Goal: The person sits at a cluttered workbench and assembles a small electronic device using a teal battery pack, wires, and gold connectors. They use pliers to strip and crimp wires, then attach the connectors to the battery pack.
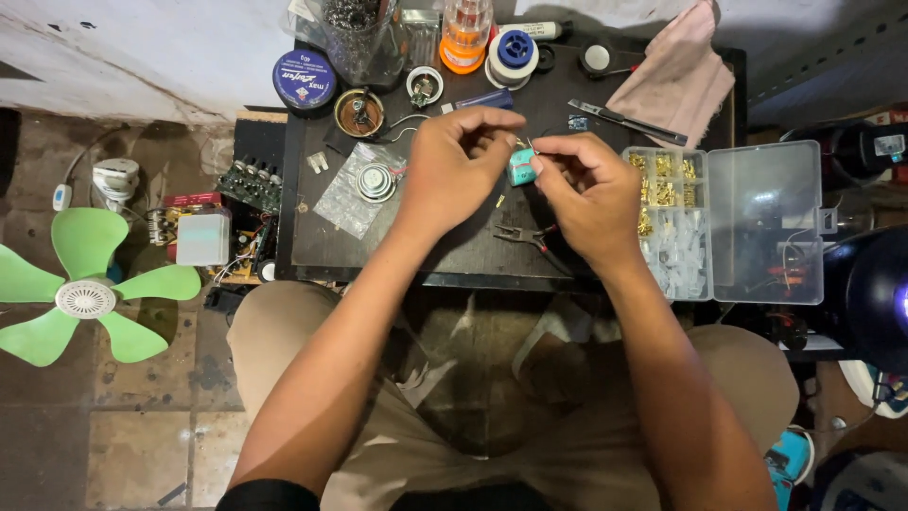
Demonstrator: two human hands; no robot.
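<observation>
Pinching a small teal block [519,167] between the fingertips of both hands, I am holding it just above the dark worktop [312,237], near its middle. My right hand [588,194] is closing its grip on the block's right side, thumb and forefinger pressing it. My left hand [452,166] is curling its grip over the block's upper left, fingertips meeting at a thin wire there; whether they are touching the block itself, I cannot tell. Lying just below the block are small pliers [523,236] and a tiny brass piece [499,201]. Sitting to my right is a clear compartment box [670,222], lid open, holding brass fittings and clear parts. Lying to my left is a round speaker in a plastic bag [367,185]. Farther back are standing a solder spool [514,55], a blue tin [305,79] and a pink cloth [676,71].
</observation>
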